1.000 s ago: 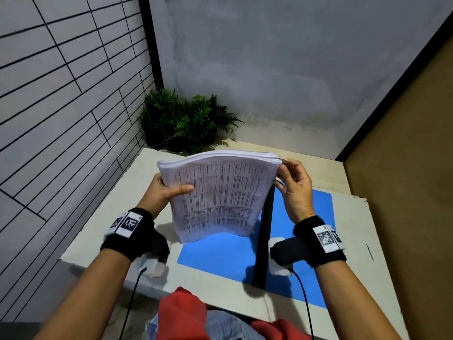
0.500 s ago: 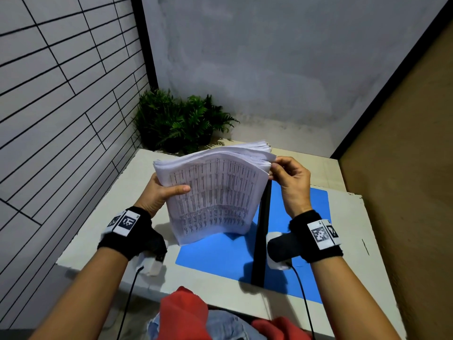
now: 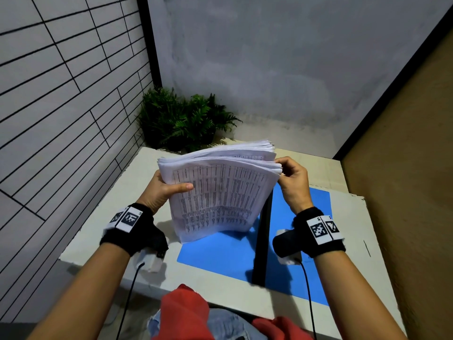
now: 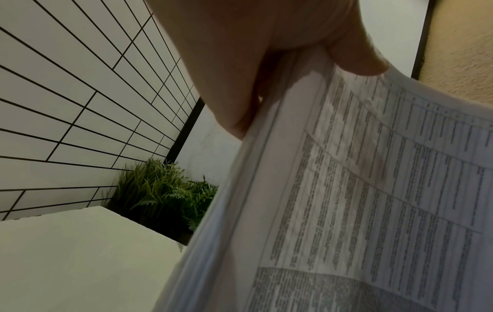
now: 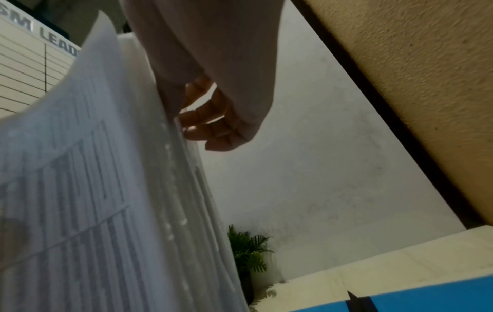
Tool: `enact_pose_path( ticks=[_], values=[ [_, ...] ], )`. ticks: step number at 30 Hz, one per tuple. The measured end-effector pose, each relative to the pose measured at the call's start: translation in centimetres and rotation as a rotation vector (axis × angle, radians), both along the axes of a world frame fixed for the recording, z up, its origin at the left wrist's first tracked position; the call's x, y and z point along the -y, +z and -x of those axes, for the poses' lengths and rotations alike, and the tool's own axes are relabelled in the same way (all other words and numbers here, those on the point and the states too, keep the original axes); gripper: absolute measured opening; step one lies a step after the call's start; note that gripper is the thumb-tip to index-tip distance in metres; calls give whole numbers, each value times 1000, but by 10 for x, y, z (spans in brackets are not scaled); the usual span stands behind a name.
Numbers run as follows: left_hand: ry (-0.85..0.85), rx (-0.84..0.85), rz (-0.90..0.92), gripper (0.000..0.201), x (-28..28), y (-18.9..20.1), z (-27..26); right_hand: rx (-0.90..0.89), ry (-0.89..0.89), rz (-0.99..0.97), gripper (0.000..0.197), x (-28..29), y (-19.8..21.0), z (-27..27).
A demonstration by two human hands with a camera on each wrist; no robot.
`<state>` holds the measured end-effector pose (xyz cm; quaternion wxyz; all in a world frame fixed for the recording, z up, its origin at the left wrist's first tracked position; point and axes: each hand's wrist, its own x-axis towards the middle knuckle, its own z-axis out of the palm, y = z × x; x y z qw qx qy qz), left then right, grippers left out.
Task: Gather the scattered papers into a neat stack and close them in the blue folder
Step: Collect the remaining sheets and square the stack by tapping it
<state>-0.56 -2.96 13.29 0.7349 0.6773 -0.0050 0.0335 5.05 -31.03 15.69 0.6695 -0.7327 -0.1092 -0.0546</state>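
A thick stack of printed papers point(image 3: 218, 190) stands on its lower edge on the left half of the open blue folder point(image 3: 220, 253), which lies flat on the table with a black spine point(image 3: 262, 241). My left hand point(image 3: 169, 190) grips the stack's left edge, thumb across the front sheet. My right hand point(image 3: 291, 177) pinches the upper right corner, where the sheets fan apart unevenly. In the left wrist view the thumb lies on the papers point(image 4: 373, 190). In the right wrist view curled fingers point(image 5: 213, 118) meet the sheets' edges point(image 5: 106, 190).
A green potted plant point(image 3: 181, 121) sits at the table's far left corner against the walls. The white table point(image 3: 348, 241) ends close to a tan wall on the right. Red cloth point(image 3: 186, 312) lies at the near edge.
The stack's top right has splayed: the sheets there now fan apart more. My right hand has shifted slightly along that corner; the left hand keeps its grip.
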Motion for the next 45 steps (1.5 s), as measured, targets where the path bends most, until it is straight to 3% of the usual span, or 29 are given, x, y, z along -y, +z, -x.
enact_pose_path(
  ticks=[8, 11, 14, 16, 17, 19, 22, 25, 27, 30, 33, 37, 45],
  values=[
    [23, -10, 1, 64, 1, -2, -1, -24, -33, -22, 29, -11, 1, -1],
    [49, -1, 14, 63, 3, 0, 0, -64, -57, -139, 9, -5, -1, -1],
    [79, -4, 2, 55, 3, -1, -2, -59, -6, -60, 93, 1, -6, 5],
    [85, -5, 5, 50, 3, -2, -3, -78, 130, 49, 118, -6, -4, 6],
    [89, -4, 9, 55, 3, -3, -3, -95, 193, 86, 119, -9, -2, 4],
    [97, -1, 17, 67, 4, -2, -3, -100, 236, 100, 94, -13, 5, 0],
    [114, 3, 46, 72, 4, -1, -1, -37, 159, 30, 25, -13, 14, -4],
    [122, 14, 42, 68, 7, -1, 0, -33, 139, -14, 47, -3, 11, -4],
    [116, 16, 33, 66, 9, 0, 0, -39, 127, 0, 52, 2, 9, -2],
    [105, 9, 30, 68, 9, -1, -1, 5, 111, 77, 37, 5, 13, 4],
    [101, 5, 10, 71, 6, -3, -3, 113, 51, 185, 34, 4, 25, 9],
    [98, 7, 7, 72, 5, -4, -5, 348, -67, 397, 7, -2, 42, 14],
    [100, 4, -25, 65, 5, -3, -4, 538, -181, 662, 10, 4, 49, 14]
  ],
)
